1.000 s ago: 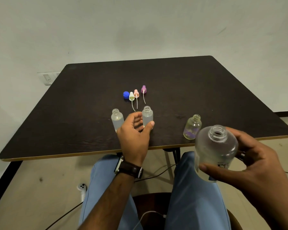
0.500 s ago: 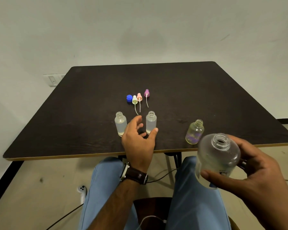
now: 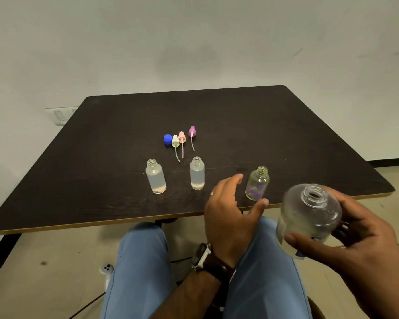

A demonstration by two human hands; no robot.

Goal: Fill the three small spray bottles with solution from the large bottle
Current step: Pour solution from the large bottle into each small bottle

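Three small uncapped bottles stand near the front edge of the dark table (image 3: 240, 125): a clear left one (image 3: 156, 177), a clear middle one (image 3: 197, 173) and a yellowish one with a purple label (image 3: 257, 184) on the right. My left hand (image 3: 228, 210) hovers open just left of the yellowish bottle, fingers spread, thumb close to its base, not touching it. My right hand (image 3: 359, 238) grips the large frosted bottle (image 3: 309, 217), uncapped and tilted, off the table's front edge above my lap.
A blue cap (image 3: 168, 138) lies behind the bottles beside three spray tops with dip tubes: white (image 3: 175, 142), pink (image 3: 182, 137) and purple (image 3: 192, 131). My legs in blue trousers are under the table edge. A white plug and cables lie on the floor.
My left hand has left the middle small bottle and moved right toward the yellowish bottle. The large bottle stays in my right hand.
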